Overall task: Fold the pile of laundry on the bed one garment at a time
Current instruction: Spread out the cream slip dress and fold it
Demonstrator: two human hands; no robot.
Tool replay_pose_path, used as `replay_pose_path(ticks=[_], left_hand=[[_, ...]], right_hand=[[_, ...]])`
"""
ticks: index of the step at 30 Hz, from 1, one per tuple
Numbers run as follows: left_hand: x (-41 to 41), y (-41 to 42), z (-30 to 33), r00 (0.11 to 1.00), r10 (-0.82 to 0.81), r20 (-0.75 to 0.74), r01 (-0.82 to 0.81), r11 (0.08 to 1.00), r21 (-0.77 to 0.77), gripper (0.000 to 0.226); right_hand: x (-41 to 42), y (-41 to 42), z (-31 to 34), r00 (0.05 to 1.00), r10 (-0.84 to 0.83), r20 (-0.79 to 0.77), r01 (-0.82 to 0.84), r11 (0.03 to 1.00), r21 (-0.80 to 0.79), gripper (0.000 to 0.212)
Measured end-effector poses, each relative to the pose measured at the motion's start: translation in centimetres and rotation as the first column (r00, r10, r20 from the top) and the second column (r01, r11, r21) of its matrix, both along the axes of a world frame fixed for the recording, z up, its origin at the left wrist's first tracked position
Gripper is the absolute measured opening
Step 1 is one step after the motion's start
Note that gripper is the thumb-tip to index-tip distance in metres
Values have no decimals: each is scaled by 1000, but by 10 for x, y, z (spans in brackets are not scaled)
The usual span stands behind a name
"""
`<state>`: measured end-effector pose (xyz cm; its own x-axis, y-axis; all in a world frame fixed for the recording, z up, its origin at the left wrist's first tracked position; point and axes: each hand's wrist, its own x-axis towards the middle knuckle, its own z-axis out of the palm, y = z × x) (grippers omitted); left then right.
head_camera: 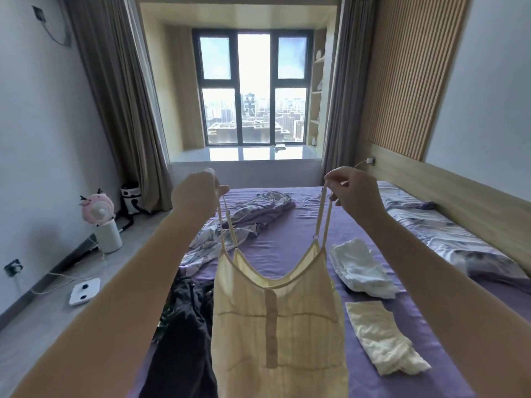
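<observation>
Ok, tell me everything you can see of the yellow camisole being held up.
The yellow camisole is pale, thin and slightly see-through against the window light. It has a scooped neckline, a short buttoned placket down the chest centre, a seam across the chest and narrow straps with small ring adjusters. It hangs upright and spread out above the purple bed, its hem cut off by the frame. The left hand pinches one strap and the right hand the other. Dark garments lie behind its lower left side.

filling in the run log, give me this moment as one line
left hand: pinches strap | right hand: pinches other strap | pale yellow strappy camisole: hanging above purple bed sheet | folded white garments: on right
</observation>
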<state>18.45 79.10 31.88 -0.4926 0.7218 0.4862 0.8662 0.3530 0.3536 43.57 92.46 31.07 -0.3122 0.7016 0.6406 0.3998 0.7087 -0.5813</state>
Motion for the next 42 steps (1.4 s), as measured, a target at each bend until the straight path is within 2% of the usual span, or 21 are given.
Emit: replay_pose_path(ticks=[3,5,8,10,13,19,22,28,37,41,42], left_hand=[[-12,27,-25,959,-77,274,71,997,31,20],[-21,51,-49,832,-170,528,124,985,120,19],[-37,92,-94,613,-206,763,173,977,124,19],[-46,120,-127,494,-184,850,218,972,83,17],[-61,161,-177,369,-132,920,229,972,48,15],[-89,230,-254,266,-47,963,175,985,0,10],[-104,259,-286,258,-11,966,143,989,-27,10],[-132,320,-343,261,27,965,58,997,-43,6],[-168,410,-409,484,6,875,76,996,-49,10],[-165,432,-453,552,48,833,97,988,-122,4],[-162,435,-466,571,61,819,113,982,-152,10]], right_hand=[[-15,24,-20,999,-9,-41,4,992,-127,11],[-30,46,-40,999,-17,-47,6,978,-208,12],[-57,82,-83,999,-21,-33,9,940,-342,14],[-75,106,-117,1000,-28,-12,20,906,-424,15],[-106,138,-167,999,-41,3,36,829,-557,20],[-146,190,-245,991,-85,106,134,729,-671,20],[-161,218,-271,983,-97,154,176,724,-667,17],[-191,277,-318,989,-125,78,143,695,-705,24],[-246,373,-383,998,-20,61,56,732,-679,18],[-258,399,-424,992,66,107,28,714,-700,14],[-259,401,-436,985,107,135,20,712,-702,16]])
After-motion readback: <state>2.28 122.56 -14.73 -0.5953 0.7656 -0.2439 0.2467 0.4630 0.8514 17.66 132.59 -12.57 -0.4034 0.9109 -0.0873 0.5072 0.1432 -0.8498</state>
